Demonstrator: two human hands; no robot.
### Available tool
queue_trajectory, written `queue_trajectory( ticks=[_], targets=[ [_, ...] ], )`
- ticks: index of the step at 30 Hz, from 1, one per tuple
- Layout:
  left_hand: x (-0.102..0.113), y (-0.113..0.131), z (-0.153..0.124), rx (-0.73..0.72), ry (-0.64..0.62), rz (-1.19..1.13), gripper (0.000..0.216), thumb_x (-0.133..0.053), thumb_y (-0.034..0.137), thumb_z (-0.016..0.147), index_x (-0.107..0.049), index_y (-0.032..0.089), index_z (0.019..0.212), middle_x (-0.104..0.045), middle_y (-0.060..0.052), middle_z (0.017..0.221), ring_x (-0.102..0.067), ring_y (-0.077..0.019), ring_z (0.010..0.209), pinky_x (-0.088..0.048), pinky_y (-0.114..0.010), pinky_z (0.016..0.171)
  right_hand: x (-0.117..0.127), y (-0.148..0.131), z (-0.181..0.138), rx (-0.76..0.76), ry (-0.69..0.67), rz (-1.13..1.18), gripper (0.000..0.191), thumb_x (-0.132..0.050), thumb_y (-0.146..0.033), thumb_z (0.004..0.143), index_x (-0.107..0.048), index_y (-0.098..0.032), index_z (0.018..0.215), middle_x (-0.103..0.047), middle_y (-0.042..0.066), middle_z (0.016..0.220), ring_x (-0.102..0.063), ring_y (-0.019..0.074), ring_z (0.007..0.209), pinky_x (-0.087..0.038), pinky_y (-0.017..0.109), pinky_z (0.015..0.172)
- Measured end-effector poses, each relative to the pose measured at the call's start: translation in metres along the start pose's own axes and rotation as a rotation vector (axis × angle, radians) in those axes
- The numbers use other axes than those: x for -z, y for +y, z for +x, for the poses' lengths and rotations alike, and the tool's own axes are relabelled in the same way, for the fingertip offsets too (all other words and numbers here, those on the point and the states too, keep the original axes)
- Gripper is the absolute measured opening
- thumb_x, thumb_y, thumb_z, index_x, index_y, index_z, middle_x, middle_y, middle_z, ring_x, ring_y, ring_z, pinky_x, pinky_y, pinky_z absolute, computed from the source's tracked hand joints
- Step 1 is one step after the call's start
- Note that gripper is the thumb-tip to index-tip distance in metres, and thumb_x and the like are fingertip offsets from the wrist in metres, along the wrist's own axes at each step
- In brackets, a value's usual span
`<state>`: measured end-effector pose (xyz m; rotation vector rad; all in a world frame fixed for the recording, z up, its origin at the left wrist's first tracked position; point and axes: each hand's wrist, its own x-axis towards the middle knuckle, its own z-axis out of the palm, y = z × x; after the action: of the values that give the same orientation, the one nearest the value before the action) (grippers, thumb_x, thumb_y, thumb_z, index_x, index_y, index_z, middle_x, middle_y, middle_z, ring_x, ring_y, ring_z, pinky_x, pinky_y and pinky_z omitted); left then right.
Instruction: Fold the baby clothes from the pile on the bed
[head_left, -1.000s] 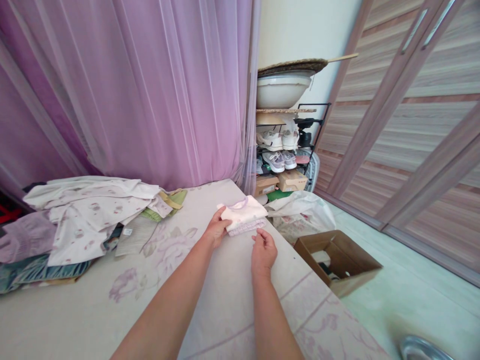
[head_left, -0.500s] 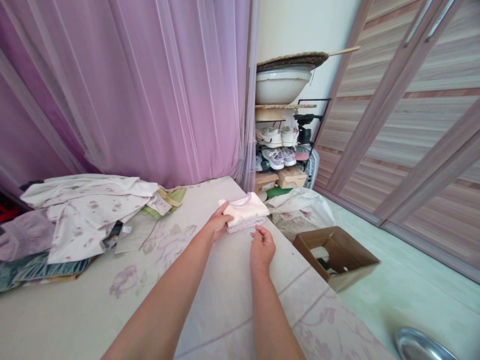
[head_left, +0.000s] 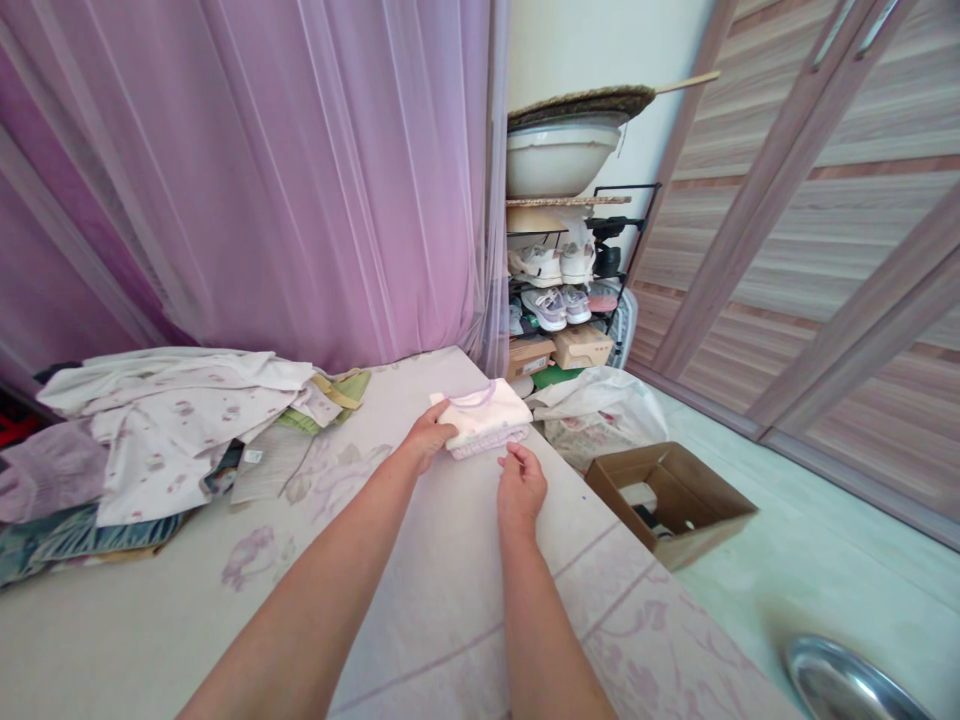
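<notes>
A small folded white shirt (head_left: 491, 412) with a lilac neckline lies near the bed's right edge. Under its near side shows a folded lilac-patterned layer (head_left: 491, 441). My left hand (head_left: 433, 436) grips the shirt's left side, thumb on top and fingers partly hidden beneath. Just off the near right corner is my right hand (head_left: 521, 485), its fingers curled in and nothing visible in them. A small gap seems to separate it from the cloth.
Loose clothes (head_left: 172, 420) are heaped on the floral bedsheet (head_left: 420, 580) at left, before a purple curtain (head_left: 300, 180). On the floor to the right are a cardboard box (head_left: 675, 500), a white bag (head_left: 607, 405) and a metal basin (head_left: 847, 680). Behind stands a shoe rack (head_left: 637, 240).
The whole view has shifted slightly. Both hands keep nearly the same pose, the left on the folded shirt and the right beside it.
</notes>
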<state>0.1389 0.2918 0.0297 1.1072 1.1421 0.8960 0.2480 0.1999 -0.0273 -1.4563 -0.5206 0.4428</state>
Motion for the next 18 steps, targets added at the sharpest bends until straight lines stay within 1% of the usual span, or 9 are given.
queue_trajectory(
  ticks=[2, 4, 6, 7, 8, 10, 13, 16, 18],
  targets=[
    [0.001, 0.000, 0.000, -0.005, 0.032, 0.032, 0.077, -0.067, 0.001, 0.059, -0.053, 0.019, 0.132, -0.063, -0.009, 0.123, -0.064, -0.0219, 0.097, -0.050, -0.027, 0.082, 0.000, 0.000, 0.000, -0.005, -0.001, 0.006, 0.035, -0.043, -0.036, 0.072, -0.064, -0.016, 0.092, -0.069, 0.009, 0.092, -0.067, 0.0214, 0.079, -0.051, 0.032, 0.075],
    [0.002, 0.001, -0.002, -0.019, 0.074, 0.055, 0.072, -0.071, 0.000, 0.057, -0.058, 0.019, 0.126, -0.058, -0.009, 0.129, -0.058, -0.0243, 0.112, -0.047, -0.025, 0.089, 0.000, 0.002, 0.001, -0.007, 0.000, 0.008, 0.034, -0.044, -0.035, 0.072, -0.064, -0.016, 0.092, -0.069, 0.009, 0.092, -0.067, 0.0212, 0.079, -0.050, 0.033, 0.076],
    [0.003, 0.001, -0.005, -0.033, 0.114, 0.061, 0.070, -0.075, 0.001, 0.056, -0.061, 0.020, 0.121, -0.051, -0.007, 0.137, -0.050, -0.0242, 0.122, -0.044, -0.022, 0.093, -0.001, 0.003, 0.002, -0.024, -0.005, 0.014, 0.034, -0.044, -0.035, 0.072, -0.063, -0.017, 0.094, -0.068, 0.009, 0.095, -0.067, 0.0207, 0.081, -0.051, 0.032, 0.076],
    [0.003, 0.001, -0.007, -0.019, 0.129, 0.040, 0.069, -0.078, 0.004, 0.057, -0.060, 0.021, 0.121, -0.049, -0.007, 0.139, -0.050, -0.0235, 0.122, -0.045, -0.021, 0.092, -0.001, 0.004, 0.002, -0.049, -0.010, 0.026, 0.035, -0.044, -0.034, 0.072, -0.062, -0.017, 0.097, -0.068, 0.010, 0.099, -0.067, 0.0202, 0.082, -0.052, 0.031, 0.073],
    [0.003, 0.000, -0.009, 0.010, 0.138, 0.007, 0.067, -0.079, 0.009, 0.060, -0.058, 0.022, 0.123, -0.049, -0.007, 0.139, -0.052, -0.0224, 0.119, -0.047, -0.022, 0.089, -0.002, 0.005, 0.003, -0.083, -0.013, 0.046, 0.037, -0.045, -0.034, 0.071, -0.061, -0.017, 0.101, -0.067, 0.010, 0.103, -0.066, 0.0196, 0.083, -0.052, 0.030, 0.071],
    [0.004, -0.004, -0.013, 0.099, 0.138, -0.070, 0.058, -0.077, 0.020, 0.070, -0.054, 0.021, 0.123, -0.056, -0.010, 0.129, -0.061, -0.0191, 0.103, -0.052, -0.024, 0.080, -0.003, 0.004, 0.003, -0.155, -0.013, 0.108, 0.043, -0.048, -0.033, 0.070, -0.058, -0.018, 0.109, -0.063, 0.010, 0.114, -0.066, 0.0178, 0.084, -0.053, 0.026, 0.065],
    [0.006, -0.008, -0.016, 0.225, 0.106, -0.113, 0.036, -0.071, 0.030, 0.078, -0.059, 0.014, 0.108, -0.067, -0.010, 0.097, -0.064, -0.0132, 0.071, -0.054, -0.023, 0.062, -0.003, 0.001, 0.002, -0.188, 0.005, 0.181, 0.049, -0.053, -0.031, 0.066, -0.055, -0.019, 0.113, -0.060, 0.010, 0.120, -0.064, 0.0163, 0.085, -0.052, 0.024, 0.062],
    [0.006, -0.007, -0.013, 0.310, 0.073, -0.113, 0.024, -0.073, 0.031, 0.076, -0.062, 0.012, 0.085, -0.064, -0.003, 0.069, -0.058, -0.0092, 0.053, -0.050, -0.018, 0.051, -0.003, -0.001, 0.000, -0.167, 0.023, 0.192, 0.047, -0.054, -0.031, 0.065, -0.057, -0.018, 0.110, -0.062, 0.009, 0.116, -0.063, 0.0170, 0.087, -0.052, 0.024, 0.062],
    [0.004, -0.003, -0.009, 0.337, 0.061, -0.107, 0.022, -0.075, 0.030, 0.073, -0.061, 0.013, 0.076, -0.060, 0.000, 0.060, -0.055, -0.0084, 0.048, -0.047, -0.017, 0.047, -0.003, -0.001, 0.000, -0.168, 0.035, 0.190, 0.046, -0.055, -0.032, 0.065, -0.057, -0.018, 0.109, -0.063, 0.009, 0.113, -0.063, 0.0174, 0.087, -0.052, 0.024, 0.063]
  ],
)
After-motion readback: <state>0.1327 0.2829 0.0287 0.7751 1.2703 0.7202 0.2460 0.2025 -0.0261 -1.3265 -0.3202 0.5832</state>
